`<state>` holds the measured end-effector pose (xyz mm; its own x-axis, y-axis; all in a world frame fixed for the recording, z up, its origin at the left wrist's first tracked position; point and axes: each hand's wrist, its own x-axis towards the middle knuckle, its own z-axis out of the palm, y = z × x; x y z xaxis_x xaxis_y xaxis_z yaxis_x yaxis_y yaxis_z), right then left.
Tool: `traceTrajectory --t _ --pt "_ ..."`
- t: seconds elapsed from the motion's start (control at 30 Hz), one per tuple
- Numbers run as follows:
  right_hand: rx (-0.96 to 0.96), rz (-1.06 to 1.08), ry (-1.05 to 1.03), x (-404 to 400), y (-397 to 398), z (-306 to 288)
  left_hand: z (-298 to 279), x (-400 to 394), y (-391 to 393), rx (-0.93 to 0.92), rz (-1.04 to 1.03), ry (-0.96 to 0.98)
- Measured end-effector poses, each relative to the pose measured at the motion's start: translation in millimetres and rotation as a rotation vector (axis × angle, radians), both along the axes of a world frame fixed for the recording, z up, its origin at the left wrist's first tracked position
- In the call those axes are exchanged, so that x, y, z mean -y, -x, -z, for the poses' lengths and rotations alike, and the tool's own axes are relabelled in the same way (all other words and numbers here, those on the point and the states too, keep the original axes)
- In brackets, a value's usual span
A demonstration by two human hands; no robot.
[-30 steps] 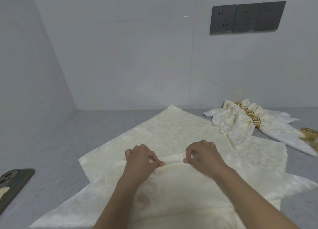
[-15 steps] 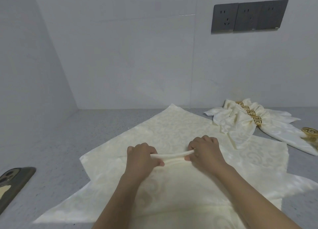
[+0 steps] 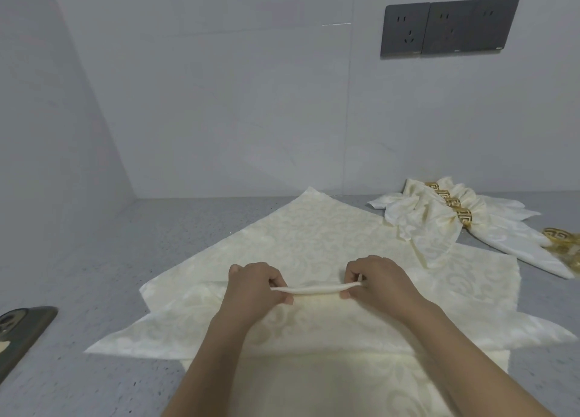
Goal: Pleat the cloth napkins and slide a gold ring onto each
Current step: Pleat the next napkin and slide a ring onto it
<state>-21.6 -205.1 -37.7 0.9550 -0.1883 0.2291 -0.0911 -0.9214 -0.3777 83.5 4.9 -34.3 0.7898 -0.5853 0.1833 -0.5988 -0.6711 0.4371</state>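
Observation:
A cream damask napkin (image 3: 314,234) lies spread on the grey counter, on top of other flat napkins. My left hand (image 3: 255,286) and my right hand (image 3: 379,280) each pinch one end of a raised fold (image 3: 317,289) across the napkin's middle, thumbs on the near side. At the back right lie several pleated napkins (image 3: 433,225) with gold rings (image 3: 464,214) round them. A loose gold ring (image 3: 561,237) sits at the far right edge.
A phone (image 3: 22,332) in a dark case lies at the left edge of the counter (image 3: 94,269). White walls close in the left and back. A dark socket panel (image 3: 448,27) is on the back wall.
Both hands have pinched up a fold from the flat napkin and lifted it into a tight ridge, spreading slightly apart along it.

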Motion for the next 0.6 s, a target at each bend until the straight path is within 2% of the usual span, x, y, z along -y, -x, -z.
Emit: traceTrajectory --t 0.17,0.33,0.47,0.6 --pt "-0.096 0.017 -0.126 8.1 6.5 -0.3 -0.1 -9.2 -2.2 -0.162 0.014 0.000" --pt "-0.035 0.051 -0.132 4.6 6.6 3.6 1.1 -3.5 3.6 -0.111 -0.022 0.046" --pt "-0.088 0.019 -0.130 1.1 5.7 4.0 2.4 -3.4 6.0 -0.138 -0.023 0.060" --pt "-0.110 0.021 -0.015 1.0 2.0 4.3 2.5 -0.8 3.3 -0.100 -0.033 0.026"
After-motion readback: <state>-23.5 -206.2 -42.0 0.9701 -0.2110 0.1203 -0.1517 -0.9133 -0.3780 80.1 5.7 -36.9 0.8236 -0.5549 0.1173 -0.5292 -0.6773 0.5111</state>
